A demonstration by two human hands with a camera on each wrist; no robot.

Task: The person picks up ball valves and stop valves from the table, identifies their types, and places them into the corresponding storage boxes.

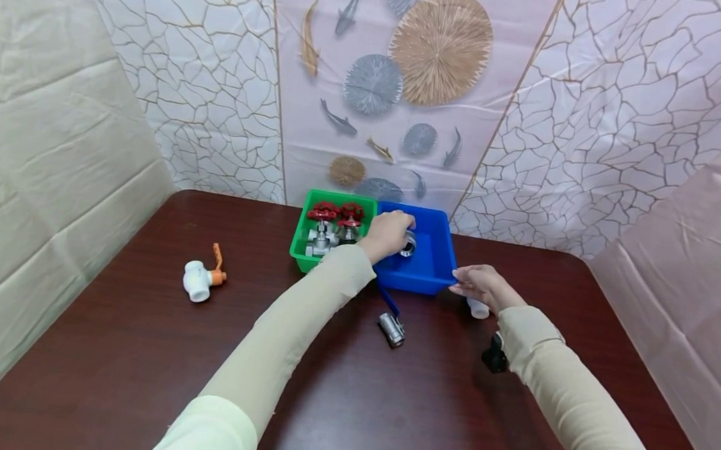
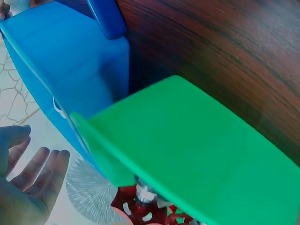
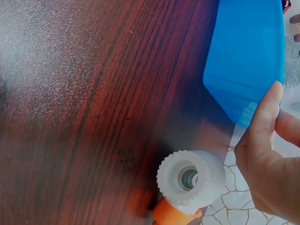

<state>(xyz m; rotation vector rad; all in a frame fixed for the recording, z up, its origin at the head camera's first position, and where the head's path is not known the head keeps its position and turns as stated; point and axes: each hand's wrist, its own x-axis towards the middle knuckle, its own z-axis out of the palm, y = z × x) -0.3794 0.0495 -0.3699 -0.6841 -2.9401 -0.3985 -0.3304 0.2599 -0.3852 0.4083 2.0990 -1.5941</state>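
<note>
My left hand (image 1: 390,234) reaches over the left side of a blue plastic bin (image 1: 433,265). In the left wrist view its fingers are loosely spread with nothing between them. Just beyond the fingertips, a round silver metal fitting (image 1: 407,245) sits inside the bin, partly covered by the hand. My right hand (image 3: 269,159) pinches the bin's front right corner between thumb and finger. Against the blue bin's left side stands a green bin (image 1: 303,231), holding several metal gate valves with red handwheels (image 1: 324,211).
In front of the bins lies a metal ball valve (image 1: 392,330) with a blue lever. A white plastic valve (image 1: 197,282) with an orange handle is at left. Another white valve (image 3: 206,176) lies below the right hand, near a black object (image 1: 494,356). Fabric-covered walls surround the brown table (image 1: 410,410).
</note>
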